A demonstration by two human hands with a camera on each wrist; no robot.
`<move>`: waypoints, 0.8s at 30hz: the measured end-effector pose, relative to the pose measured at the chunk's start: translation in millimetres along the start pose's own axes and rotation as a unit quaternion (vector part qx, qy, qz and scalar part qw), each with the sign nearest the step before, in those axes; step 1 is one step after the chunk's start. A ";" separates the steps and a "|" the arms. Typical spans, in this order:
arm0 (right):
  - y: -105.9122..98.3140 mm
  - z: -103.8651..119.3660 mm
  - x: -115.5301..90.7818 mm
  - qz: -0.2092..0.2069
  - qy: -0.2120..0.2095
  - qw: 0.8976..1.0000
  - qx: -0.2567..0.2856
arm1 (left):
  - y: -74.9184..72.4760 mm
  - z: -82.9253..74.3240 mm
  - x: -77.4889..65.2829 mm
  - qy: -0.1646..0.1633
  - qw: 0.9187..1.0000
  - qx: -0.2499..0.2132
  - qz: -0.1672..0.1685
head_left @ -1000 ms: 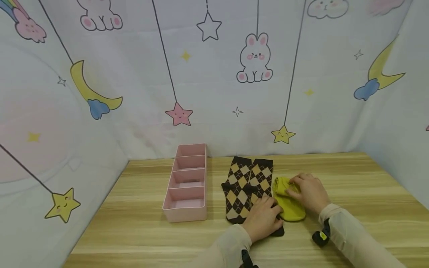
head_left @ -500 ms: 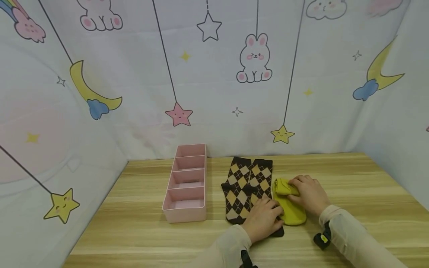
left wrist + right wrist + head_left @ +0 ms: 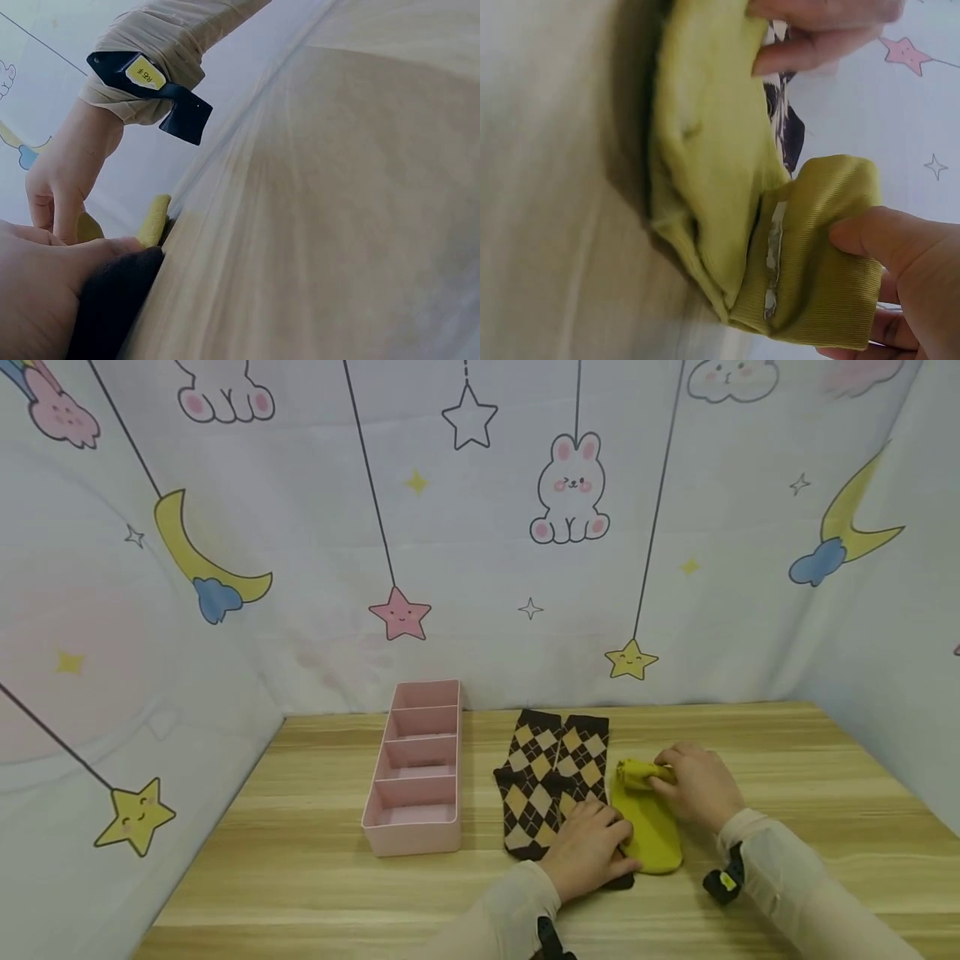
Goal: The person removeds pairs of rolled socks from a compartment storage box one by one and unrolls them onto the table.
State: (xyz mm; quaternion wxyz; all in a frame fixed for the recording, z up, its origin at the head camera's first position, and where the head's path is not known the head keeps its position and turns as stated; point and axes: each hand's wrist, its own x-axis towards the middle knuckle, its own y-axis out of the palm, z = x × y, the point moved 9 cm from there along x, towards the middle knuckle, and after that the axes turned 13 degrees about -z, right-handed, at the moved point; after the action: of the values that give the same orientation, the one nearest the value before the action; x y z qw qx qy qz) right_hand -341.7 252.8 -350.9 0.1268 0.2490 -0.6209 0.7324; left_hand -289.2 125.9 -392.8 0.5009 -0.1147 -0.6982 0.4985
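A yellow-green sock [image 3: 654,835] lies on the table in the head view, its far end folded over into a roll. Whether it is one sock or two stacked, I cannot tell. My right hand [image 3: 701,785] pinches the rolled ribbed cuff [image 3: 817,262] between thumb and fingers, lifting it a little. My left hand [image 3: 588,852] rests on the lower part of a pair of argyle socks [image 3: 536,777]. Its fingertips touch the near left edge of the yellow-green sock, and its palm hides part of the argyle pair. A dark toe [image 3: 112,300] shows under it in the left wrist view.
A pink organizer box [image 3: 412,839] with several compartments stands left of the socks. Behind the wooden table [image 3: 300,877] hangs a white cloth [image 3: 487,560] printed with stars, moons and rabbits. Black camera straps [image 3: 726,877] sit on the wrists.
My right hand has shifted slightly right with the rolled cuff, and the yellow-green sock has slid a little towards me. My left hand stays nearly in place.
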 end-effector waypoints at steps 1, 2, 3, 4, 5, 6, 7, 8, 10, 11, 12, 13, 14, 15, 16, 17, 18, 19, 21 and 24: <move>-0.2 -1.0 1.2 -0.003 0.000 1.000 0.000 | 0.5 0.0 -0.1 0.000 1.000 -0.003 0.002; -0.3 -1.7 2.4 -0.005 0.000 1.000 0.001 | 1.0 0.0 -0.2 0.000 1.000 -0.005 0.003; -0.3 -2.6 3.5 -0.007 0.001 1.000 0.003 | 1.3 -0.1 -0.3 -0.001 1.000 -0.008 0.005; -0.1 -3.6 4.5 -0.008 0.003 1.000 0.005 | 1.6 -0.2 -0.4 -0.001 1.000 -0.010 0.006; 0.3 -4.4 5.7 -0.009 0.005 1.000 0.006 | 1.8 -0.4 -0.5 -0.001 1.000 -0.012 0.006; 0.5 -5.0 6.7 -0.010 0.007 1.000 0.007 | 1.9 -0.6 -0.6 -0.001 1.000 -0.013 0.006; 1.1 -5.9 7.7 -0.010 0.010 1.000 0.009 | 2.0 -0.7 -0.8 -0.001 1.000 -0.014 0.007; 1.7 -6.6 8.6 -0.010 0.012 1.000 0.009 | 2.2 -0.8 -0.9 -0.001 1.000 -0.015 0.007; 2.7 -8.0 10.4 -0.012 0.014 1.000 0.007 | 2.5 -0.9 -1.2 -0.002 1.000 -0.017 0.009; 3.1 -8.6 11.3 -0.014 0.015 1.000 0.006 | 2.6 -0.9 -1.4 -0.003 1.000 -0.018 0.010; 3.6 -9.3 12.1 -0.016 0.014 1.000 0.003 | 2.7 -0.8 -1.6 -0.004 1.000 -0.020 0.011; 4.0 -9.7 12.9 -0.018 0.015 1.000 0.002 | 2.7 -0.7 -1.7 -0.004 1.000 -0.021 0.012; 4.3 -10.1 13.8 -0.021 0.014 1.000 -0.001 | 2.5 -0.7 -1.7 -0.004 1.000 -0.021 0.012; 4.6 -10.5 14.8 -0.025 0.014 1.000 -0.002 | 2.3 -0.6 -1.7 -0.005 1.000 -0.022 0.012; 5.0 -11.1 15.8 -0.029 0.015 0.999 -0.005 | 2.1 -0.6 -1.5 -0.005 1.000 -0.023 0.011; 5.0 -11.6 16.8 -0.033 0.015 0.999 -0.008 | 1.9 -0.6 -1.5 -0.004 1.000 -0.023 0.009; 5.2 -12.1 17.8 -0.038 0.016 0.999 -0.010 | 1.7 -0.7 -1.4 -0.003 1.000 -0.023 0.007; 5.0 -12.4 18.7 -0.043 0.018 0.999 -0.010 | 1.5 -0.7 -1.2 -0.002 1.000 -0.023 0.005; 4.9 -13.7 20.3 -0.055 0.021 0.998 -0.010 | 1.0 -0.7 -1.0 -0.001 1.000 -0.023 0.001; 5.5 -15.2 21.6 -0.070 0.025 0.997 -0.005 | 0.6 -0.4 -1.0 -0.001 1.000 -0.022 -0.003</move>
State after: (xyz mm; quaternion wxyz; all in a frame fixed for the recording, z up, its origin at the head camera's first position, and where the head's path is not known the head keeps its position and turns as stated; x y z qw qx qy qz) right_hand -365.9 263.8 -345.9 0.1943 0.2724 -0.6022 0.7249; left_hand -288.6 125.8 -393.9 0.4990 -0.1233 -0.7098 0.4817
